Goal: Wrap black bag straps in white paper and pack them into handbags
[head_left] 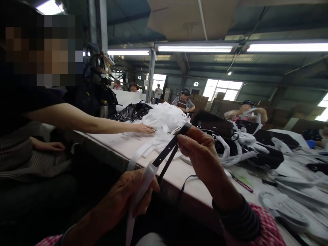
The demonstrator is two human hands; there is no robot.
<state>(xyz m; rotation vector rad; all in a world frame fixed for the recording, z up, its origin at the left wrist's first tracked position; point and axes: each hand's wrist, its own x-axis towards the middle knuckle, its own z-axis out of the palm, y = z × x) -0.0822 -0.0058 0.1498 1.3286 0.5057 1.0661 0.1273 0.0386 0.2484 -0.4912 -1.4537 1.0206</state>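
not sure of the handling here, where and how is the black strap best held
Probably by its bare upper end, from the right, as the right hand does, pinched across the flat faces. The black strap is narrow and slants up to that end; lower down it meets the white strip in the left hand.

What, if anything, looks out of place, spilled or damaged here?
A flat white strip strays from the tangled white heap to the near edge of the pale tabletop, looking untidy. No spill or damage stands out.

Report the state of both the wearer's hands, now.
Left hand: closed, holding a white strip.
Right hand: closed, pinching a black strap.
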